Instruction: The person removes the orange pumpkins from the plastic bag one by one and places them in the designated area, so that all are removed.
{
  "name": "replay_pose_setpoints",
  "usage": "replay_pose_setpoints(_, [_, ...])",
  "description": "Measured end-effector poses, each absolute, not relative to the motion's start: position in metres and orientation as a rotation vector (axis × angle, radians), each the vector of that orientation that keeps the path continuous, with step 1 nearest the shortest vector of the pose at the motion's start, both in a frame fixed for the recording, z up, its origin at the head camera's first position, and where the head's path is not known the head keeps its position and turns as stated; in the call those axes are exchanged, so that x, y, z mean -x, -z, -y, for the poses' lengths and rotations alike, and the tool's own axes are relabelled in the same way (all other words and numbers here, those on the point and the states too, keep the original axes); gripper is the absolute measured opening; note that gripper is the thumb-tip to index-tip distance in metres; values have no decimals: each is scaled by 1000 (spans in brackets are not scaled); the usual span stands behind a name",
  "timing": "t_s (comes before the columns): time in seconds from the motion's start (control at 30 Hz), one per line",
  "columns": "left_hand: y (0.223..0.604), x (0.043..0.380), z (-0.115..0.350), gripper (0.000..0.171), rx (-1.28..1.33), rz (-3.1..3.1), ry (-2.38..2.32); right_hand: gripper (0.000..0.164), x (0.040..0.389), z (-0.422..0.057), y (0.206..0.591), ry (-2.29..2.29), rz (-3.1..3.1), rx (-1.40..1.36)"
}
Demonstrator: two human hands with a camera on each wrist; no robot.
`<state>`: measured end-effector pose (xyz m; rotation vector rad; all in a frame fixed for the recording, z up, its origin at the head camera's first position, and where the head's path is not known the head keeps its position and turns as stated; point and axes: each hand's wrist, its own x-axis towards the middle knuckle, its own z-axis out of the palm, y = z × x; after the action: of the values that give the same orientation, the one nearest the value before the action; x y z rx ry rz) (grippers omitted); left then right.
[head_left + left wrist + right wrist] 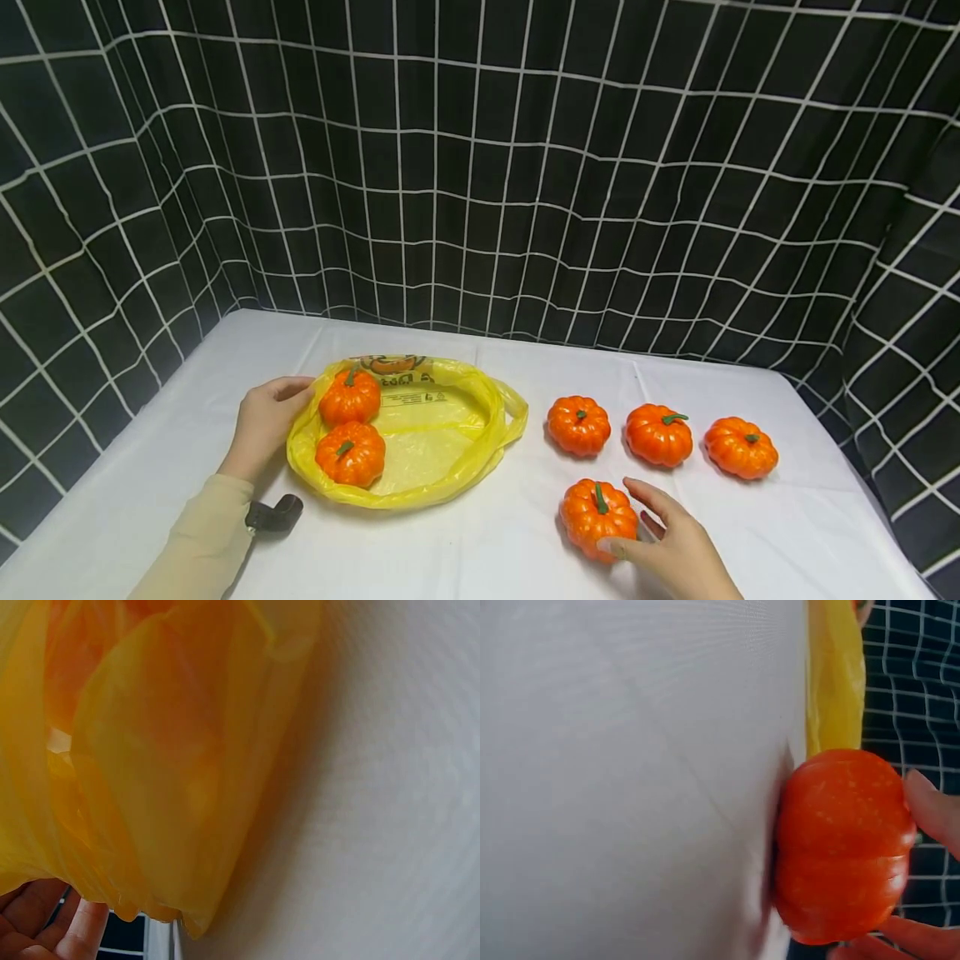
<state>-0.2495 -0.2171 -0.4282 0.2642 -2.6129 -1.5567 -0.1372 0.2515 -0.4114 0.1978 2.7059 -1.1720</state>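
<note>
Pumpkin [598, 521] at lower right: your right hand [671, 537] curves thumb and fingers, part-spread, round its sides; I can't tell how firmly. A light pinch could let that glossy, rounded shell roll free. Left of centre, your left hand [266, 417] meets the rim of the yellow bag [463, 479]; hidden fingertips leave its hold uncertain, and slack might collapse the mouth. The head view shows two bagged pumpkins [350, 458] plainly; the left wrist gives orange blur through plastic.
</note>
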Motion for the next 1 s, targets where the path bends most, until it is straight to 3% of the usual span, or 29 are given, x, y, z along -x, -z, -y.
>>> replay_pose_setpoints(0.47, [427,249,216,41,-273,2617,1565,75,132,-209,369,1308,-2858,14])
replay_pose_setpoints(0.7, [426,250,215,39,-258,2607,1566,71,141,-170,367,1483,-2838,270])
replay_pose_setpoints(1.0, [427,251,216,39,-277,2612,1579,72,160,-119,372,1523,-2742,391])
